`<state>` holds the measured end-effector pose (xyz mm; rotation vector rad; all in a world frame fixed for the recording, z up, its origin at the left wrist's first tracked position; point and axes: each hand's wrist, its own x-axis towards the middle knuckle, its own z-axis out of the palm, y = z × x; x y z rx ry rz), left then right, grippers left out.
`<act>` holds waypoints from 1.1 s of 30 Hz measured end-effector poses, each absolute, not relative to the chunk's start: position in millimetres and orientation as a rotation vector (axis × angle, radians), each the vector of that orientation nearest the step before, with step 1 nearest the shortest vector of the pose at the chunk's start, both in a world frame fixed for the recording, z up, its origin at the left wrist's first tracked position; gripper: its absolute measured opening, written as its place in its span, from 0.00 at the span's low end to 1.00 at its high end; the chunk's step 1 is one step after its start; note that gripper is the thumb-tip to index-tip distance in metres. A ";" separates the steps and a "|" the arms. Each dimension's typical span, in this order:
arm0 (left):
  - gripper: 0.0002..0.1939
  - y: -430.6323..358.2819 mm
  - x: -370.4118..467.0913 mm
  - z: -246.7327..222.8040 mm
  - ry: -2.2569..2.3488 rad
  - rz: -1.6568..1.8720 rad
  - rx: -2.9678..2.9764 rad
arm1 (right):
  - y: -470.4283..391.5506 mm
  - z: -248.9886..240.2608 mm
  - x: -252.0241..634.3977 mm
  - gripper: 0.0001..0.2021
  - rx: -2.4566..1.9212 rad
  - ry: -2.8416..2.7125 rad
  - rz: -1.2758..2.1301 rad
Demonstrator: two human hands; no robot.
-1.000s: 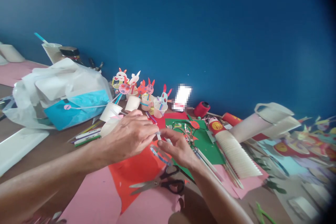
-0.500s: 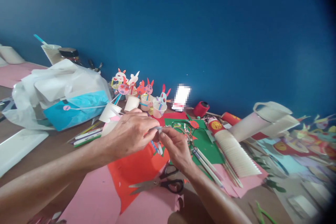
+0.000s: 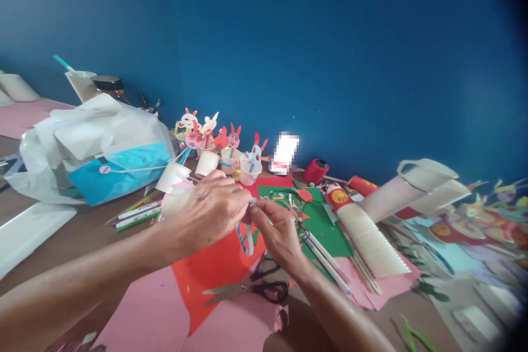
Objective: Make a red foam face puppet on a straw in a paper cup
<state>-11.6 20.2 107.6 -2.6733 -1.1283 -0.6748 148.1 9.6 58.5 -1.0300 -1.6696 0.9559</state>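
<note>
a: hands, please.

b: left hand point(image 3: 210, 210) and right hand point(image 3: 277, 231) are together above the middle of the table point(image 3: 49, 264), fingertips meeting. both are pinched on one thin paper strip point(image 3: 246, 236), blue and white; it hangs in a loop below the fingers, over the red paper sheet point(image 3: 214, 269).

a: anything under them?

b: black-handled scissors point(image 3: 251, 286) lie flat on the red and pink sheets, just below the right wrist, blades pointing left. a green paper sheet point(image 3: 325, 228) lies beside the right hand, with small cut pieces on it.

a: further back?

b: a row of paper cups with rabbit figures point(image 3: 225, 148) stands along the far edge, against the blue wall point(image 3: 330, 38). a red spool point(image 3: 317, 170) sits to their right. a white plastic bag point(image 3: 94, 143) with a blue pack inside it lies at the left. a stack of white paper cups point(image 3: 371, 242) lies on its side at the right. markers point(image 3: 136, 213) lie near the left forearm.
</note>
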 end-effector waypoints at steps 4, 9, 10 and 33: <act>0.10 18.9 -8.5 107.4 -1.097 -0.618 -2.642 | 9.4 59.3 148.1 0.13 -1.024 -1.679 0.937; 0.11 18.0 -6.0 107.9 -1.068 -0.609 -2.625 | 8.6 61.2 148.9 0.13 -1.038 -1.667 0.951; 0.11 18.0 -5.8 107.5 -1.063 -0.609 -2.621 | 8.4 61.5 149.0 0.13 -1.036 -1.660 0.960; 0.14 16.2 4.3 90.0 -1.158 -0.530 -2.613 | 27.5 46.2 152.4 0.14 -0.964 -1.478 1.068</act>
